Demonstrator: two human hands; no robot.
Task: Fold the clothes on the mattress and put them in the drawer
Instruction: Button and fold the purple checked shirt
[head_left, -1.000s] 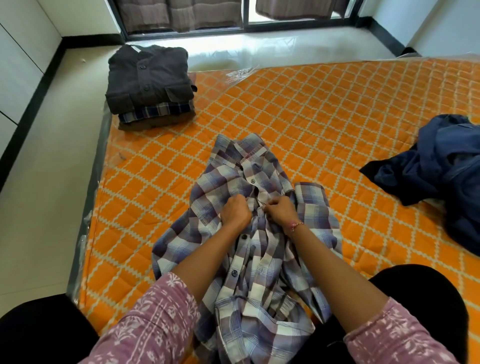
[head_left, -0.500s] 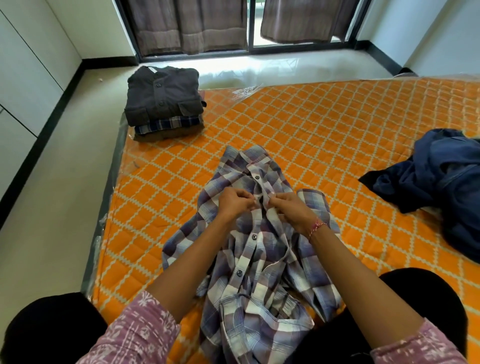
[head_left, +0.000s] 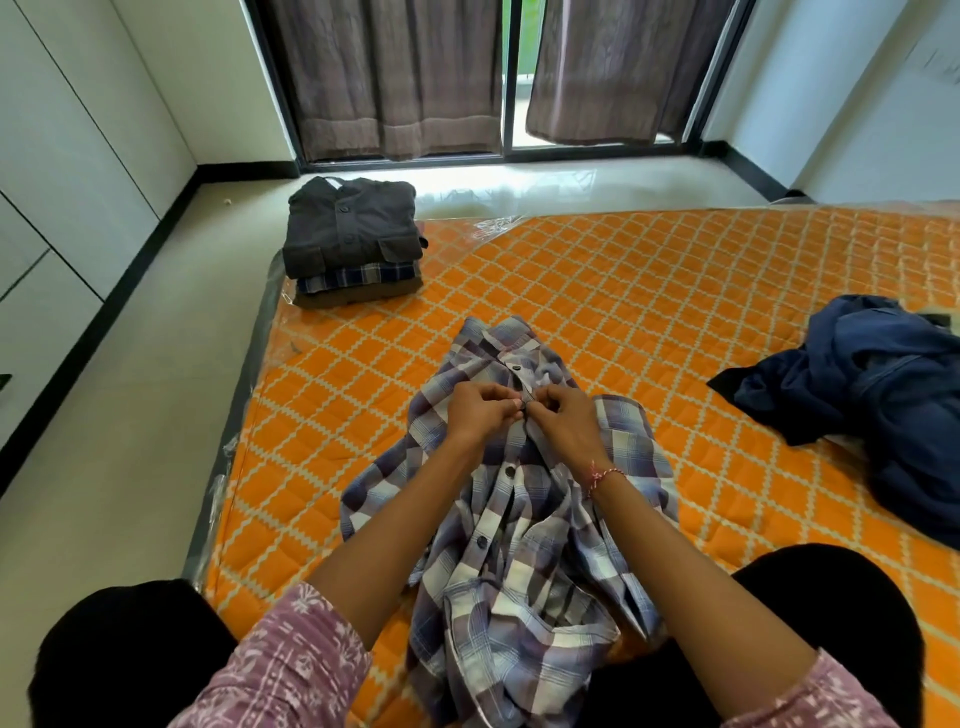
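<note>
Orange quilting with a pale diamond pattern covers the mattress (head_left: 649, 291), which lies low on a cream tiled floor (head_left: 104, 467) and keeps a clear plastic wrap along its left edge. Beyond it, brown curtains (head_left: 395, 78) hang over a dark-framed sliding window, and white cupboard fronts line the left wall.

From where I stand, the person sits at the near edge, legs in black, arms in pink patterned sleeves. A plaid shirt (head_left: 519, 545) in purple, grey and white lies rumpled on the mattress right in front of them, collar pointing toward the window, lower part bunched up near their lap. Both hands meet at the shirt's button strip just below the collar. The left hand (head_left: 480, 410) has its grip clenched on the fabric edge, fingers curled and pinching it. The right hand (head_left: 566, 423), with a red and white thread at the wrist, pinches the opposite edge of the strip the same way, the fingertips of the two hands almost touching.

At the far left corner of the mattress sits a neat pile of folded clothes (head_left: 353, 244), a dark grey buttoned shirt on top. Off to the right, well apart from the plaid one, a dark blue garment (head_left: 872, 395) lies in a loose heap.
</note>
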